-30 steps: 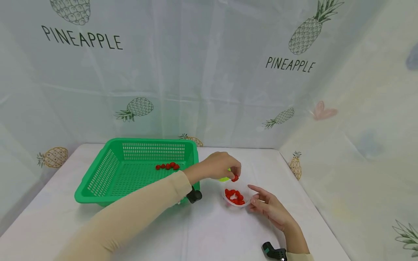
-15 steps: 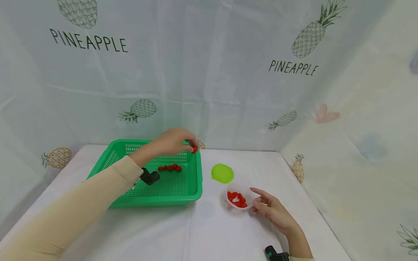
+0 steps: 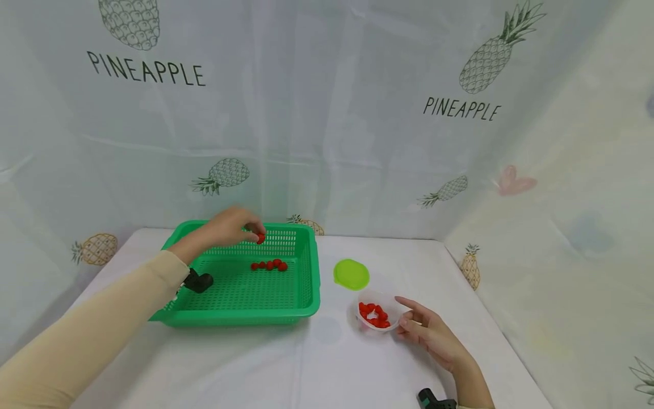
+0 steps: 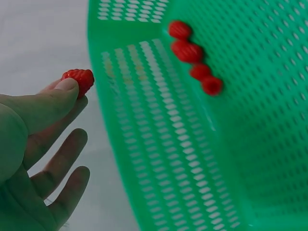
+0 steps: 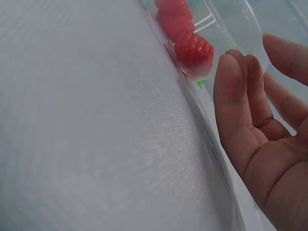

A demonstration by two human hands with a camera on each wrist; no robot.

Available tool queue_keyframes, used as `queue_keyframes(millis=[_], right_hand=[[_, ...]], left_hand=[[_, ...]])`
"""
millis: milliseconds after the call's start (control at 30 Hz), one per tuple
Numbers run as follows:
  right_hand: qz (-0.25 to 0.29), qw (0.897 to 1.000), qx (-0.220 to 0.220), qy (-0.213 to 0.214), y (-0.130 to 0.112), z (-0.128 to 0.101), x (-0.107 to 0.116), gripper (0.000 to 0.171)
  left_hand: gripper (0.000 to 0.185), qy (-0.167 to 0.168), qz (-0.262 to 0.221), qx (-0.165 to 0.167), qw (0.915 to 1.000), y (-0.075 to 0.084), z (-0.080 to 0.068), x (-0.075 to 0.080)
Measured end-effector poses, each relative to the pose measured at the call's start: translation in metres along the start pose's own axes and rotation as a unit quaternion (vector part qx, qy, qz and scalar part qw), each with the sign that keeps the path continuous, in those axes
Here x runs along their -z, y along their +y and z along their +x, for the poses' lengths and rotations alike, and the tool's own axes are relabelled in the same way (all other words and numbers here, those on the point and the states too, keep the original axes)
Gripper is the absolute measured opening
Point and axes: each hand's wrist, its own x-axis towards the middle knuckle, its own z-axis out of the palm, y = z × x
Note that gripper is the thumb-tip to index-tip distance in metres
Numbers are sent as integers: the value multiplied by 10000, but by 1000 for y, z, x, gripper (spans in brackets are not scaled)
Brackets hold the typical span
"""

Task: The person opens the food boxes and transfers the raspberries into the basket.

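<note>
My left hand [image 3: 231, 227] pinches a red raspberry [image 4: 82, 80] between thumb and index finger, its other fingers spread loosely. In the head view it is over the back part of a green perforated basket [image 3: 240, 314]. Several raspberries [image 3: 269, 266] lie in a short row on the basket's floor. To the right, a clear plastic bowl [image 3: 389, 301] contains several more raspberries [image 5: 193, 52]. My right hand [image 3: 433, 337] rests beside this bowl, relaxed fingers at its right side and the index finger near the rim.
A lime-green round lid [image 3: 351, 274] lies on the white-covered table [image 3: 337, 375] between basket and bowl. Behind and to the right hang pineapple-printed curtains [image 3: 327, 113]. Black wrist cameras [image 3: 198, 281] sit on both wrists.
My left hand has moved left from above the bowl to over the basket, still pinching a raspberry, uncovering the green lid. My right hand has stayed beside the bowl.
</note>
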Motion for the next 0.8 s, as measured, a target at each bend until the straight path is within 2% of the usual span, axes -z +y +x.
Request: queue_keyframes(millis=[233, 467, 700, 800], right_hand=[[65, 10000, 43, -41, 2, 0, 1, 69], [24, 10000, 40, -4, 2, 0, 1, 67], [27, 10000, -4, 49, 2, 2, 0, 67], [24, 10000, -24, 68, 1, 1, 0, 66]], left_hand=[[18, -237, 35, 136, 9996, -22, -7, -11], [19, -656, -212, 441, 9966, -36, -9, -24], [20, -874, -328, 612, 9938, -51, -7, -38], [20, -957, -417, 661, 9923, -53, -6, -43]])
